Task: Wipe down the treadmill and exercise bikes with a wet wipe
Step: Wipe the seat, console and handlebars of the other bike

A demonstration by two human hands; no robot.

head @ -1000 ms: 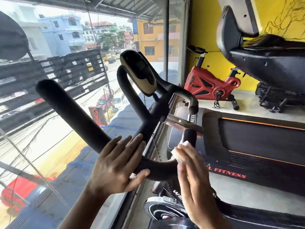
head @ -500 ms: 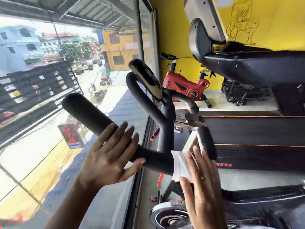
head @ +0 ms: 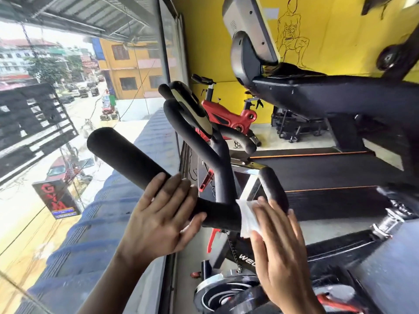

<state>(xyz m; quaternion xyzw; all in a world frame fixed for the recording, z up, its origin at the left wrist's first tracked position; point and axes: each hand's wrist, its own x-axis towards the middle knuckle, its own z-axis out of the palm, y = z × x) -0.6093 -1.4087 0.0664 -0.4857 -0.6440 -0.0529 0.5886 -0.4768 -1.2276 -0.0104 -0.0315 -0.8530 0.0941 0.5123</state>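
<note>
The black foam handlebar (head: 127,159) of an exercise bike fills the middle of the view, with its small console (head: 192,109) above. My left hand (head: 163,216) rests on the left bar, fingers straight over the top and thumb underneath. My right hand (head: 281,245) presses a white wet wipe (head: 247,216) flat against the bar's lower bend, fingers straight. The bike's flywheel (head: 224,293) shows below. A treadmill (head: 328,168) with a raised console (head: 249,30) stands to the right.
A large glass window (head: 68,132) is directly left of the bike, overlooking a street. A red exercise bike (head: 229,116) stands farther back by the yellow wall (head: 328,30). A black equipment rack (head: 297,125) sits beside it.
The view has swung right and tilted. My right hand has shifted the wipe along the bar's bend. My left hand has stayed on the left bar.
</note>
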